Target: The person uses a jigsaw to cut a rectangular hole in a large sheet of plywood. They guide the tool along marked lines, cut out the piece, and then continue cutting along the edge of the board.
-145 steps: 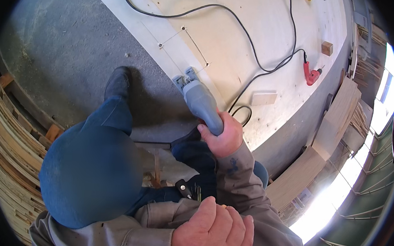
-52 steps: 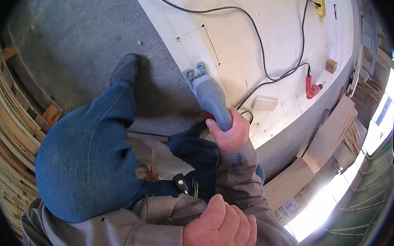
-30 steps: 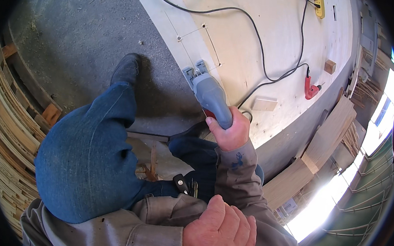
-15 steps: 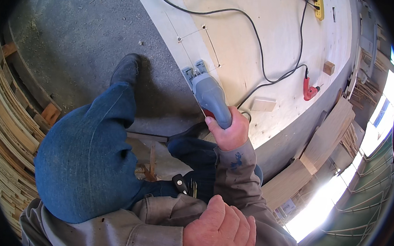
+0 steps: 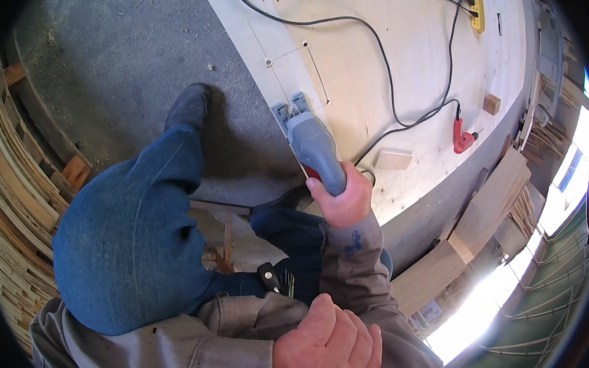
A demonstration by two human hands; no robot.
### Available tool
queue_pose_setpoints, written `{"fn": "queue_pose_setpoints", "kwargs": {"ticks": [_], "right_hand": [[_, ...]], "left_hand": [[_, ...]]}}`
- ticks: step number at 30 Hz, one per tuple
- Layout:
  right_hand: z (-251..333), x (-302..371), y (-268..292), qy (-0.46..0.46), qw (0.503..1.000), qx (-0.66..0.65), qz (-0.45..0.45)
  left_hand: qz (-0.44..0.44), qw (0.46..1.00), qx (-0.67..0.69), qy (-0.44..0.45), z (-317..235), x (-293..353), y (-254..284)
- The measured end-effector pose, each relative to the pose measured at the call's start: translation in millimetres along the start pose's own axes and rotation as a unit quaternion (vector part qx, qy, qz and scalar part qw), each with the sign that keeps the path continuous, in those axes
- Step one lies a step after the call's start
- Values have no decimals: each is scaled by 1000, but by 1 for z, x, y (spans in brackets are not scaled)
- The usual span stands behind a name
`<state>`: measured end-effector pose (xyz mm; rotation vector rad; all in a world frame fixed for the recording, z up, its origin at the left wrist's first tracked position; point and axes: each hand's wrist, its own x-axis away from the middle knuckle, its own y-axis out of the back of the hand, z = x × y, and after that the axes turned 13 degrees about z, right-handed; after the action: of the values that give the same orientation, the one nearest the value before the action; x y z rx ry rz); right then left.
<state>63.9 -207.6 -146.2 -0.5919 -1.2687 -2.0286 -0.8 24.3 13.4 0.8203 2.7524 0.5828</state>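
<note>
My right hand (image 5: 349, 199) is wrapped round the grey-blue body of a jigsaw (image 5: 314, 141). Its metal base (image 5: 290, 108) sits at the left edge of a pale plywood sheet (image 5: 355, 80), on a pencil line; the blade itself is hard to make out. Ahead of the saw, drilled holes and lines mark a rectangle, and one side between two holes looks cut through. My left hand (image 5: 328, 344) lies closed across my right sleeve, low in front of my body. Its fingers are curled together with the tips hidden, so anything in them cannot be seen.
A black cord (image 5: 384, 48) loops over the plywood. Toward the far right lie a yellow power strip (image 5: 478, 13), a red drill (image 5: 463, 136) and small wood blocks (image 5: 491, 104). Stacked boards (image 5: 8, 227) line the left; my foot (image 5: 189, 105) stands on the grey floor.
The view has shifted by a few pixels. The jigsaw and both hands keep nearly the same place and hold.
</note>
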Motion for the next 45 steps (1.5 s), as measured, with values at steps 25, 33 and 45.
{"fn": "queue_pose_setpoints", "kwargs": {"ticks": [25,33,45], "right_hand": [[-5,9,7,27,999,22,-13],[-7,5,10,16,999,38,21],[-11,14,12,-6,998,37,41]], "left_hand": [[3,993,-116,-38,16,3,-17],[-80,996,3,25,-4,4,-21],[-14,999,-19,38,-5,5,-23]]}}
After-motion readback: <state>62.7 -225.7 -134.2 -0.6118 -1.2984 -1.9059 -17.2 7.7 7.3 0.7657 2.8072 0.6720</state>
